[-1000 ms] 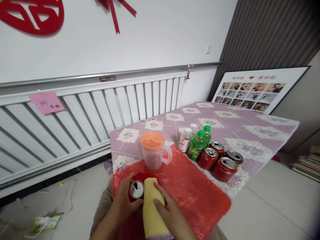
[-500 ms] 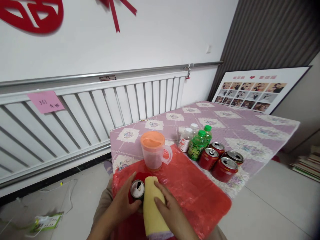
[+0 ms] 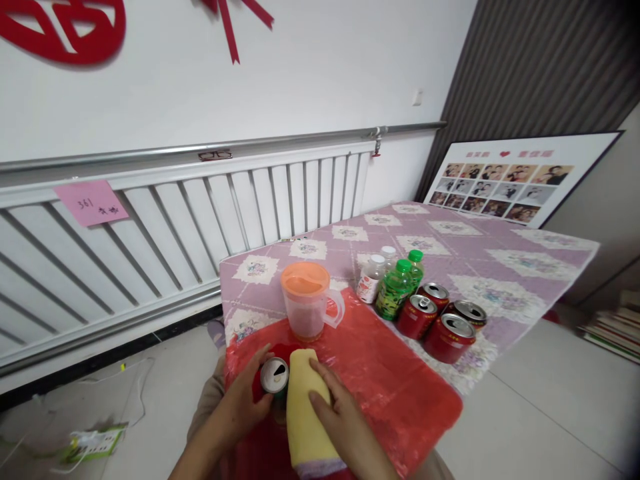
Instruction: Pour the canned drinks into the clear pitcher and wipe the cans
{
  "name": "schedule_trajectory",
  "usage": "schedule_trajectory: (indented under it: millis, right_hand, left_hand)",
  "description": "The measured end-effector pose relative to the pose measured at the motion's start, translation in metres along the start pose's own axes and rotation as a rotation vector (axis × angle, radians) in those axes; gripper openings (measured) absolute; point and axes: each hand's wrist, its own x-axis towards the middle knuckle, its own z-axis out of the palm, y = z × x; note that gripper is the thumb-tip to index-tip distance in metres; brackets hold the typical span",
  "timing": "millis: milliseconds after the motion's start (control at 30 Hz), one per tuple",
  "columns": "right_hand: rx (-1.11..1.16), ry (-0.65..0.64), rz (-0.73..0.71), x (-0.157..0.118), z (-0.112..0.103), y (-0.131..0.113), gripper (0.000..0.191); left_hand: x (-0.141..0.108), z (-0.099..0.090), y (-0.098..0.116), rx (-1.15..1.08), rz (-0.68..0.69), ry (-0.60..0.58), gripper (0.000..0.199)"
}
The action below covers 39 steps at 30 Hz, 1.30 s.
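My left hand [image 3: 245,400] curls around the side of an opened drink can [image 3: 275,376], thumb on the near side and fingers on the far side. The can's silver top faces up. Just right of it, a folded yellow towel [image 3: 306,413] with a pale purple edge stands close to the can. My right hand [image 3: 340,410] grips this towel from the right; its fingertips are bent over the front. Both lie over a red plastic sheet [image 3: 390,380]. Beyond my hands is a clear jug [image 3: 306,310] with an orange lid and a handle on its right.
Several opened red cans [image 3: 450,339] stand in a group on the right. Behind them are two green-capped bottles [image 3: 394,293] and two white-capped bottles [image 3: 371,280]. A flowered cloth [image 3: 415,230] covers the table. A white radiator [image 3: 200,227] runs along the wall.
My left hand has shifted slightly left, with its thumb drawn back from the towel. The can top is a touch higher and further left. My right hand and the towel hardly differ.
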Motion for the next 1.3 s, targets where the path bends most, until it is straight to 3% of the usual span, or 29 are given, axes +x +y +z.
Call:
schedule_trajectory:
  millis: [200, 333, 433, 567, 733, 900, 1100, 1300]
  right_hand:
    - [-0.094, -0.077, 0.029, -0.008, -0.004, -0.002, 0.054]
    - [-0.058, -0.008, 0.011, -0.005, -0.005, 0.003, 0.055]
    - [0.014, 0.054, -0.006, 0.0, -0.001, 0.005, 0.054]
    - [0.019, 0.042, -0.008, 0.0, 0.002, 0.005, 0.053]
    - [-0.097, -0.041, 0.002, -0.007, -0.002, 0.006, 0.054]
    - [-0.043, 0.031, -0.016, -0.003, -0.004, 0.002, 0.055]
    - [0.018, 0.055, -0.004, 0.0, 0.0, 0.002, 0.055]
    - [-0.04, -0.005, 0.016, -0.007, -0.006, 0.004, 0.053]
  left_hand:
    - [-0.001, 0.003, 0.008, 0.074, -0.093, 0.07, 0.08]
    - [-0.001, 0.004, 0.007, 0.056, -0.096, 0.11, 0.072]
    - [-0.001, 0.005, 0.001, 0.012, -0.056, 0.075, 0.072]
    - [-0.002, 0.007, -0.004, -0.054, -0.012, 0.044, 0.076]
    - [-0.002, 0.005, 0.006, 0.005, -0.099, 0.091, 0.083]
    - [0.0, 0.003, 0.01, 0.017, -0.099, 0.106, 0.075]
    - [-0.001, 0.004, 0.002, -0.032, -0.033, -0.008, 0.08]
    - [0.002, 0.013, -0.001, -0.037, -0.042, 0.066, 0.086]
